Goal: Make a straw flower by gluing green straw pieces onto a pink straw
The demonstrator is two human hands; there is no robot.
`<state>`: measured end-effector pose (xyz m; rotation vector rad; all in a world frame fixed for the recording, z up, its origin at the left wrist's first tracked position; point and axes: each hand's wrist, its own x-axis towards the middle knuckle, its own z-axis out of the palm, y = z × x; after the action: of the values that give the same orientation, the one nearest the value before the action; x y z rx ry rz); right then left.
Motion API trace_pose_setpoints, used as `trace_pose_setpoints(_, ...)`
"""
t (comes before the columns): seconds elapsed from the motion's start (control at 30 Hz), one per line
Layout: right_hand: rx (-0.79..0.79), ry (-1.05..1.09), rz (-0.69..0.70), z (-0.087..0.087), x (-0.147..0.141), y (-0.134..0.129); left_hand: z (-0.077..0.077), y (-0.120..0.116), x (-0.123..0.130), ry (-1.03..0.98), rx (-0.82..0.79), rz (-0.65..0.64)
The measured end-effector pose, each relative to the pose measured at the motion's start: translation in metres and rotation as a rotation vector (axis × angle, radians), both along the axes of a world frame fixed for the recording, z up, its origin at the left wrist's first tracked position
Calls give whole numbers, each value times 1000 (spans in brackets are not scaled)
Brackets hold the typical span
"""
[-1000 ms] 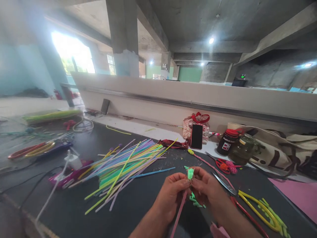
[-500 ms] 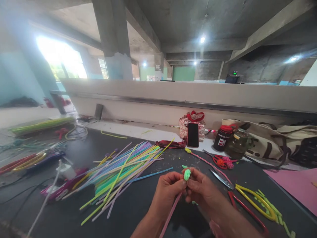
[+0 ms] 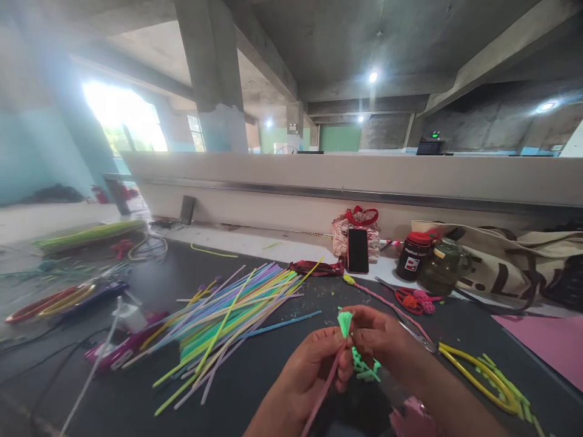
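Note:
My left hand [image 3: 319, 358] pinches a pink stem [image 3: 322, 397] just below a small bright green tuft [image 3: 345, 323], which fans out at the stem's top. Beside it, my right hand [image 3: 380, 337] has its thumb and fingers closed at the tuft's right side; whether they grip the tuft or the stem is hard to make out. Several short green pieces [image 3: 365, 366] lie on the dark mat under my hands. Behind them rests a pink twisted stem with a yellow tip [image 3: 348, 280].
A pile of coloured stems [image 3: 228, 321] covers the mat at left. Yellow-handled scissors [image 3: 478, 376] and light green pieces [image 3: 512, 388] lie at right. Farther back are a phone [image 3: 357, 250], a dark bottle [image 3: 413, 256], a jar [image 3: 441, 267] and a cloth bag [image 3: 494, 261].
The green tuft now shows as a spread fan instead of a rounded clump. My right hand has shifted slightly right and up, uncovering green pieces below. The view has shifted a little.

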<state>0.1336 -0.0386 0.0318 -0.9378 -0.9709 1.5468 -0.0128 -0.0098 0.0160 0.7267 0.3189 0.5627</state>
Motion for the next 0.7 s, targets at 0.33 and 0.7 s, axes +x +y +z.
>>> trace_pose_setpoints(0.33,27,-16,92,-1,2,1,3,-4,2,-17,-77,-120)
trace_pose_setpoints(0.7,207,-242,-157,2,15,2,-1,-2,2,-21,-73,-117)
